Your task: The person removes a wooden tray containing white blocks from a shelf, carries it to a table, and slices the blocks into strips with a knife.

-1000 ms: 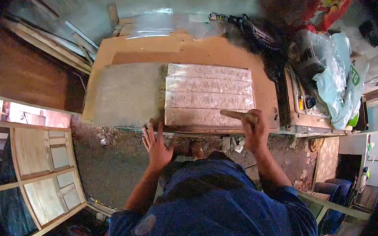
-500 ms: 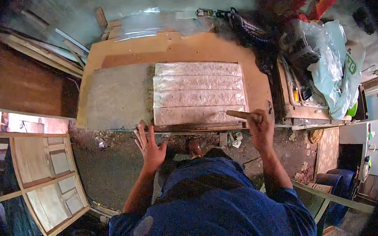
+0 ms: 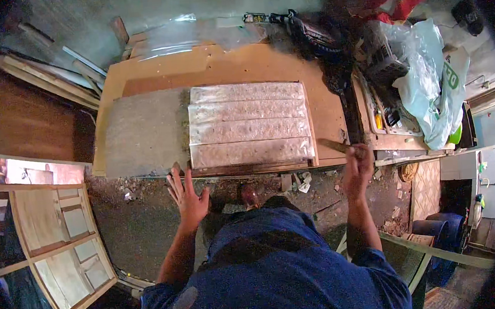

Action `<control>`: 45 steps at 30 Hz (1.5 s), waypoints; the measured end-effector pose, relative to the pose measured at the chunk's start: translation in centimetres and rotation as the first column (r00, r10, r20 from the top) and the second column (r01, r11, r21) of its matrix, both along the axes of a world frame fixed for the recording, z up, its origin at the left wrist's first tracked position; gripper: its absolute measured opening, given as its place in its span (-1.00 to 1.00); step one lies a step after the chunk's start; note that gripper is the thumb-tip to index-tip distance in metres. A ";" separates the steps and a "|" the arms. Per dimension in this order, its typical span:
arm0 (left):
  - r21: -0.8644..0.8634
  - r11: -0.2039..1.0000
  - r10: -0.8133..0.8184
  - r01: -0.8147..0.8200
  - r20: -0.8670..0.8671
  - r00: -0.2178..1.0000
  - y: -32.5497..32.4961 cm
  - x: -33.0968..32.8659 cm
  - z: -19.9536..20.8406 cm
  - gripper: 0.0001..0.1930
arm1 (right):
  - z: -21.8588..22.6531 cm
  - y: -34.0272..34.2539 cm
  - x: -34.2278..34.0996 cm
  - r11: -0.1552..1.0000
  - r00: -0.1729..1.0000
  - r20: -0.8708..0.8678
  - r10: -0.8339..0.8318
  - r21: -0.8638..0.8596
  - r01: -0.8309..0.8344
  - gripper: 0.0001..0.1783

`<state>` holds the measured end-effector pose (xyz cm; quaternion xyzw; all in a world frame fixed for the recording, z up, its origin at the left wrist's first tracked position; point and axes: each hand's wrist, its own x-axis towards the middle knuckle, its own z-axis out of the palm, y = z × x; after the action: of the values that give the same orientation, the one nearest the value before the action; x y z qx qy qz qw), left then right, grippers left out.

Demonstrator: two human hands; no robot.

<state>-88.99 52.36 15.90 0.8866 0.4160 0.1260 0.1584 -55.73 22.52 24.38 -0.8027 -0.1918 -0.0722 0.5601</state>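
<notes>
My left hand (image 3: pixel 189 202) is empty, its fingers spread, at the front edge of the worktop, just by the near left corner of a whitish panel. My right hand (image 3: pixel 356 176) is closed round a thin wooden stick (image 3: pixel 333 145), which points left towards the panel's near right corner. That panel (image 3: pixel 248 121) lies flat and is made of several long horizontal strips with a shiny, wrinkled, wet-looking surface. To its left lies a flat grey board (image 3: pixel 144 130). Both rest on a brown worktop (image 3: pixel 326 105).
Dark bags (image 3: pixel 314 36) and a pale plastic bag (image 3: pixel 421 77) lie at the back right. Wood lengths (image 3: pixel 44 83) lean at the left. A framed panel door (image 3: pixel 56 239) stands at the near left. Rubble (image 3: pixel 302 182) litters the floor below the worktop.
My right hand has moved right, taking the stick off the panel's near right part to beyond its right edge. The left hand stays spread at the front edge.
</notes>
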 end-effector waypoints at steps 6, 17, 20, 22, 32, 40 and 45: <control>-0.030 1.000 0.001 -0.001 0.008 1.000 -0.1 -0.1 -0.1 -0.09 | 1.5 -1.0 -1.2 0.976 0.995 -0.053 -0.086 -0.205 0.074 -0.80; -0.013 1.000 -0.021 0.022 0.019 1.000 0.2 -0.7 -0.1 -0.05 | 4.6 8.2 -5.5 0.904 0.920 -0.034 0.390 -0.177 -0.389 -0.77; -0.021 1.000 -0.020 0.021 0.014 1.000 -0.2 -0.2 1.5 -0.07 | 3.1 9.8 -5.7 0.892 0.906 -0.037 0.423 -0.162 -0.423 -0.74; -0.033 0.999 0.012 -0.011 0.026 1.000 -0.3 0.0 1.2 -0.07 | 3.1 11.0 -6.4 0.863 0.877 -0.026 0.480 -0.163 -0.478 -0.72; -0.135 0.989 0.060 -0.063 -0.020 0.998 -0.4 -0.2 1.7 0.02 | 5.4 15.9 -10.4 0.769 0.781 0.048 0.622 -0.223 -0.599 -0.74; -0.109 0.994 0.025 -0.022 0.026 0.999 -0.1 -0.6 1.6 0.03 | 5.7 19.6 -11.4 0.724 0.712 0.132 0.690 -0.122 -0.679 -0.65; -0.079 0.997 0.027 -0.025 0.032 0.999 0.1 -0.6 1.1 0.05 | 5.1 21.3 -10.4 0.700 0.684 0.160 0.712 -0.246 -0.671 -0.69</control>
<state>-89.54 52.43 17.00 0.8720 0.4294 0.1263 0.1982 -66.08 43.87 29.47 -0.6989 -0.5535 0.0639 0.4484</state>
